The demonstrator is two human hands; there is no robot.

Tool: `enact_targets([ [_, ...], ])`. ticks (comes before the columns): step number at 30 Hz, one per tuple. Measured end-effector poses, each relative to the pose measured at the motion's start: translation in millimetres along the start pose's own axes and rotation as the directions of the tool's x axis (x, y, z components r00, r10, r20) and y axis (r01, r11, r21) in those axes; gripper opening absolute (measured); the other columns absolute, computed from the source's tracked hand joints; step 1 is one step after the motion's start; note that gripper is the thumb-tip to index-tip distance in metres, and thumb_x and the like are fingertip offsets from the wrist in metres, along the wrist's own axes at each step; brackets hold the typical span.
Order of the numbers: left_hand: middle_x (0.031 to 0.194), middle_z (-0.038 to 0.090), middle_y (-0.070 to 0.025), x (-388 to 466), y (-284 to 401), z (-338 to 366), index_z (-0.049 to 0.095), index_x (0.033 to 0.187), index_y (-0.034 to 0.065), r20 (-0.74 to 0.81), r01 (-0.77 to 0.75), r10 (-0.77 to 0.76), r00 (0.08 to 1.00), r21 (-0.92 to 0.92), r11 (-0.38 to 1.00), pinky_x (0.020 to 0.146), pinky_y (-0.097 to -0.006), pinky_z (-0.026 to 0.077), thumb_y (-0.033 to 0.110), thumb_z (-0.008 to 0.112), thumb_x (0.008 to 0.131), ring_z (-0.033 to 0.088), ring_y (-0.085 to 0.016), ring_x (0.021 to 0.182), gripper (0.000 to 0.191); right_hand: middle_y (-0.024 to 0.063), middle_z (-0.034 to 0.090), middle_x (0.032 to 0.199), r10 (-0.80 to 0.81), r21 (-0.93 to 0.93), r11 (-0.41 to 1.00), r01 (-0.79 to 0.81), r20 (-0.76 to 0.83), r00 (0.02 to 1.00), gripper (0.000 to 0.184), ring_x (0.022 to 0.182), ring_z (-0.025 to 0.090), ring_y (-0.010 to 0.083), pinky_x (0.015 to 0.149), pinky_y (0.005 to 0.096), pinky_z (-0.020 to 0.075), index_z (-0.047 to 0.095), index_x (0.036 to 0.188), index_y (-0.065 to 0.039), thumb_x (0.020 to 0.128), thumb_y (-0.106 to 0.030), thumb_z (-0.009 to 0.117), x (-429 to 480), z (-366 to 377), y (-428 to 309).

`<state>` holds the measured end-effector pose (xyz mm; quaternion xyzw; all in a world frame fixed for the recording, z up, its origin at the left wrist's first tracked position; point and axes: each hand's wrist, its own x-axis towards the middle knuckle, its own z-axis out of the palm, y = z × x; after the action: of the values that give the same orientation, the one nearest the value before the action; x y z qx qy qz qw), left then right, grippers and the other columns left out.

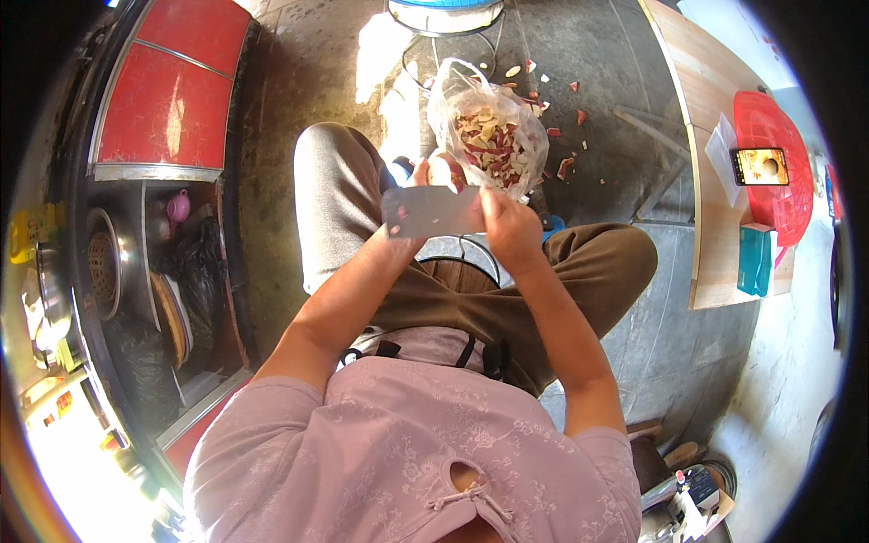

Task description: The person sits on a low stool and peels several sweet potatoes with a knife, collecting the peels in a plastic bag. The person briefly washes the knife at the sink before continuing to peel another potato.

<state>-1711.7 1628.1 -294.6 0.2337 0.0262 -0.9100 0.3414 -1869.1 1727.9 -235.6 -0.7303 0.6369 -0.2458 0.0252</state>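
My right hand (508, 220) grips a wide-bladed cleaver (434, 214) over my lap, its blade pointing left. Just beyond the blade, my left hand (417, 176) holds a red-skinned root vegetable (445, 168), partly pale where its skin is off. The cleaver hides most of the left fingers and the lower part of the vegetable. Directly past my hands, a clear plastic bag (536, 146) sits open on the floor. Inside it lies a heap of red and cream peelings (492, 139).
Loose peel scraps (565, 166) are scattered on the tiled floor right of the bag. A metal-legged stand (448, 30) is ahead. Red-doored cabinets (163, 102) line the left. On the right, a wooden table (723, 258) carries a red plastic basket (801, 203), a phone (760, 167) and a teal box (755, 261).
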Motion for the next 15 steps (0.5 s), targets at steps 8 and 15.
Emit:
enact_targets([
  [8,0.102,0.062,-0.0097,-11.0,2.6,9.3,0.06,0.109,0.0072,0.062,0.156,-0.146,0.987,-0.208,0.966,0.088,-0.0397,0.05,0.039,0.051,0.097,0.06,-0.022,0.094,0.035,0.0132,0.067,0.086,0.034,0.119,0.992,-0.043,0.071,0.997,0.029,0.075,0.066,0.0319,0.062,0.0401,0.0529,0.056,0.108,-0.006,0.079,-0.001,0.056,-6.3,-10.0,2.3],
  [15,0.096,0.06,-0.0078,-0.6,9.9,4.5,0.059,0.106,0.0067,0.232,0.418,-0.397,0.888,-0.767,0.487,0.073,-0.0417,0.054,0.038,0.049,0.097,0.06,-0.024,0.092,0.034,0.0106,0.063,0.078,-0.021,0.03,0.999,0.021,-0.002,1.0,0.028,0.069,0.065,0.0278,0.057,0.0382,0.052,0.054,0.109,-0.003,0.081,-0.005,0.057,0.9,-5.4,-0.3],
])
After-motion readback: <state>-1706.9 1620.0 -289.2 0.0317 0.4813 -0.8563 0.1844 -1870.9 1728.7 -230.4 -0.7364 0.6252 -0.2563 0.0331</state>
